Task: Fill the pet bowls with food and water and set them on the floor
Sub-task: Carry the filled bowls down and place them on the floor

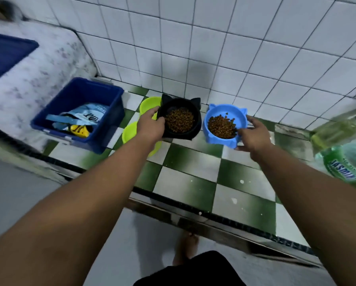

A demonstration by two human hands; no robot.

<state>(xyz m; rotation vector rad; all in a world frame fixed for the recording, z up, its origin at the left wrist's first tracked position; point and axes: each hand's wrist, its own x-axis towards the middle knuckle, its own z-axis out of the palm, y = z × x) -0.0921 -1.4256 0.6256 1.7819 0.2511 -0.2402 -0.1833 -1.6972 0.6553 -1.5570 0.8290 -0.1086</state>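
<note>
Head view: left hand (151,125) grips the kibble-filled black bowl (180,120), right hand (255,135) grips the kibble-filled blue bowl (224,122), both on the desk (193,182).

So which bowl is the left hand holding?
The black bowl, between the green bowls and the blue bowl. The left hand grips its rim; the right hand holds the blue one.

Blue plastic bin (116,118) sitting open at the left of a green-and-white checkered ledge (187,182), backing onto a white tiled wall (235,58). Floral-printed cover (49,65) lying beyond the bin, carrying a dark blue flat object (5,56). Green bottle (342,168) with blue lettering showing blurred at the right edge. Grey floor (18,193) lying below.
</note>
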